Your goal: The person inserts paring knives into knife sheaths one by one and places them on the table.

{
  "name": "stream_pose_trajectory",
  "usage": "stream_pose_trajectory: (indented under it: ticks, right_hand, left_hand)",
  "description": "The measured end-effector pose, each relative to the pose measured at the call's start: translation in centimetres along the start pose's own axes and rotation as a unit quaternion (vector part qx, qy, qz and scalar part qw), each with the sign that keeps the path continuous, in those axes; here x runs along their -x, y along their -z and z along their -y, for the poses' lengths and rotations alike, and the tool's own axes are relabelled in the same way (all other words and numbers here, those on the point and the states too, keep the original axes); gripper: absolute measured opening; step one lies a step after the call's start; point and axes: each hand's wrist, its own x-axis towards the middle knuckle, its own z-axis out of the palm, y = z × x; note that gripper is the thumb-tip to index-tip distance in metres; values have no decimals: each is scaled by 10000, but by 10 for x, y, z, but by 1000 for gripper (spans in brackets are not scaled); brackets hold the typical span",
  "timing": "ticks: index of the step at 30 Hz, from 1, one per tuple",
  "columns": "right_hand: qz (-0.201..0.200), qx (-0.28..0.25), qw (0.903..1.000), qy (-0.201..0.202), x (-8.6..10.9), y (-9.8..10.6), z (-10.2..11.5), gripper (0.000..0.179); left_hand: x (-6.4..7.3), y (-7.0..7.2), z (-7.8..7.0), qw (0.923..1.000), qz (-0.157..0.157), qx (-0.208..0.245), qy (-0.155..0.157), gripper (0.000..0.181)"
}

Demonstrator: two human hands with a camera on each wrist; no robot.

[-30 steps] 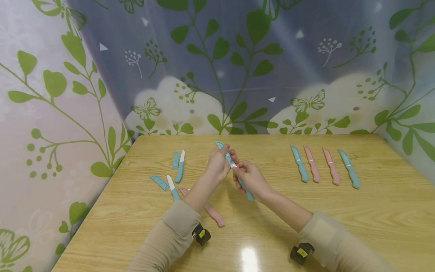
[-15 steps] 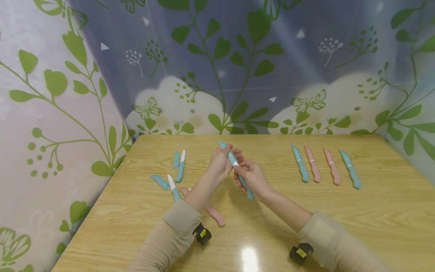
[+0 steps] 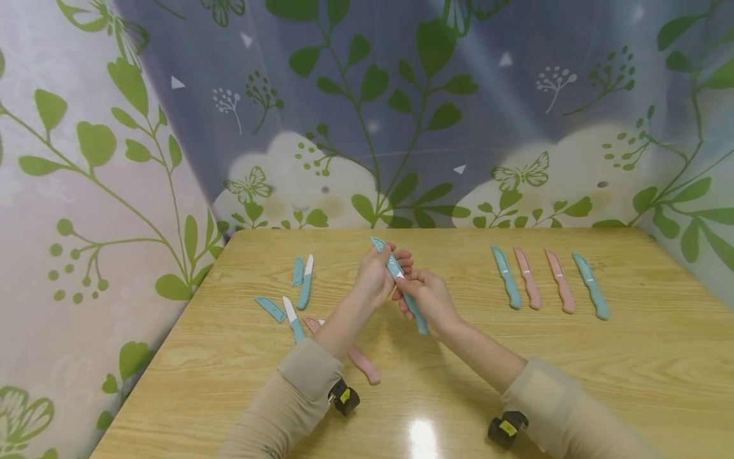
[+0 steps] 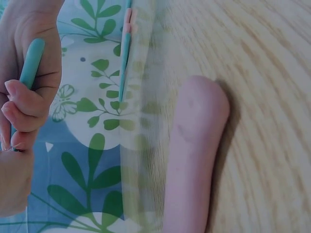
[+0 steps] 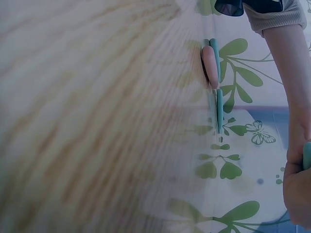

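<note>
Above the middle of the table, my left hand [image 3: 371, 277] pinches a blue knife sheath [image 3: 393, 264] between thumb and fingers. My right hand [image 3: 429, 298] grips the blue handle of a paring knife [image 3: 418, 313], whose blade sits mostly inside that sheath. A small white strip of blade shows between sheath and handle. Under my left forearm lies a pink-handled knife [image 3: 364, 366], partly hidden, with a pink sheath [image 3: 312, 324] near its blade. In the left wrist view, the pink handle [image 4: 194, 155] is close up, and the blue handle [image 4: 33, 63] rises from my right hand.
To the left lie two bare blue-handled knives [image 3: 305, 290] [image 3: 295, 322], each beside a blue sheath [image 3: 297, 271] [image 3: 271, 309]. Several sheathed knives, blue [image 3: 506, 277] and pink [image 3: 527, 278], stand in a row at the right. A patterned curtain [image 3: 413, 127] hangs behind the wooden table [image 3: 516, 370].
The blade has slid deeper into the blue sheath, so less white shows. My hands have come slightly closer together, the left shifting a little right. The other knives lie as before.
</note>
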Motion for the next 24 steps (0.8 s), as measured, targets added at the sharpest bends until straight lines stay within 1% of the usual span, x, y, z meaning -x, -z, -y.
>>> stream_pose_trajectory:
  ticks: [8, 16, 18, 24]
  right_hand:
    - [3, -198, 9998, -23, -1, -1, 3, 18]
    - [126, -271, 9993, -244, -1, -2, 1, 18]
    - [129, -246, 9992, -289, -2, -2, 2, 18]
    - [230, 13, 9988, -442, -6, 1, 3, 19]
  left_hand:
    - [1, 1, -1, 9999, 99, -140, -13, 15]
    - [2, 5, 1, 9990, 179, -406, 3, 22]
    - [3, 6, 0, 9992, 151, -373, 47, 23]
    - [3, 6, -1, 9999, -7, 30, 155, 27]
